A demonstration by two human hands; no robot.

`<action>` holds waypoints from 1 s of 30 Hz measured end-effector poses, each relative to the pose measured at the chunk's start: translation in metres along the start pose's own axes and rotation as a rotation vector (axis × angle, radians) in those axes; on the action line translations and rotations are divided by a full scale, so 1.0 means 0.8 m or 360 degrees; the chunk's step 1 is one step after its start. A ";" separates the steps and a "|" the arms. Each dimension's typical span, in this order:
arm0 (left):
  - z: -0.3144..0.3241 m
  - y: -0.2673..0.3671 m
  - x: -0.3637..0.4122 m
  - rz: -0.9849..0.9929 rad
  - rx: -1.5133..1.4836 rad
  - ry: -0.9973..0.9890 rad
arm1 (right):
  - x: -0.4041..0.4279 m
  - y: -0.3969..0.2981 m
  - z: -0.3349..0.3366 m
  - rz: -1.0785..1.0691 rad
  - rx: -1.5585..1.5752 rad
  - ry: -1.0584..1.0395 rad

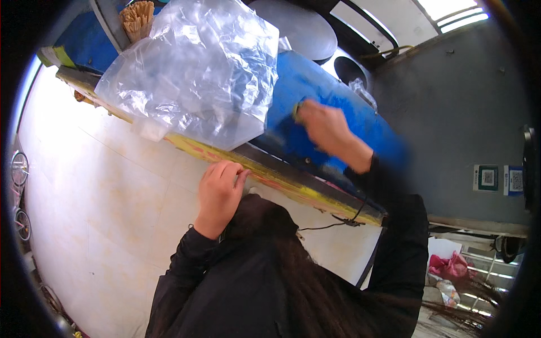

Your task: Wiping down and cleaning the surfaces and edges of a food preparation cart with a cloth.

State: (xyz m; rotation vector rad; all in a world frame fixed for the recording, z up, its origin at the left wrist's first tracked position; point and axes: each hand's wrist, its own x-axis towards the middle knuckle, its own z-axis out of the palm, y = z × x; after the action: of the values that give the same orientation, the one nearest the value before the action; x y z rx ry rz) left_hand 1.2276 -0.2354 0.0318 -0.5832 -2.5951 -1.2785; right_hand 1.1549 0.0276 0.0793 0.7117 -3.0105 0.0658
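My right hand [331,133], blurred by motion, is over the blue tabletop [291,80], its fingers closed on a small yellowish-green thing [298,112] that is mostly hidden and cannot be told more exactly. My left hand [222,194] rests with curled fingertips at the worn yellow edge [287,188] of the counter; nothing shows in it, though its palm side is hidden. A large crinkled clear plastic sheet or bag [198,72] covers the counter to the left of my right hand and hangs slightly over the edge.
A bundle of wooden sticks [137,21] stands at the upper left. Behind the blue surface are a round grey metal plate [300,29] and a dark round opening or vessel [348,69]. A grey panel [452,105] rises at the right. A dark cable [329,226] hangs by the counter edge.
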 end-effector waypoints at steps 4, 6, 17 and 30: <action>-0.007 0.008 0.003 0.0096 -0.0018 0.0070 | 0.028 0.022 -0.005 0.0180 -0.0105 0.0085; -0.005 0.007 0.006 0.0093 0.0002 0.0031 | 0.013 0.008 -0.003 -0.0075 -0.0009 -0.0134; 0.001 0.000 0.004 0.0071 -0.0021 0.0051 | 0.014 0.002 -0.007 0.0040 -0.0010 -0.0153; 0.004 -0.004 0.006 0.0150 -0.0018 0.0149 | 0.002 -0.005 0.000 -0.0085 0.0149 -0.0158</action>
State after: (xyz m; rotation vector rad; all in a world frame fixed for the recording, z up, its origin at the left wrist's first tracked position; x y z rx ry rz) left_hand 1.2220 -0.2332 0.0290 -0.6242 -2.4560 -1.2604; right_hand 1.1553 0.0230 0.0797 0.8275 -3.0979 0.1758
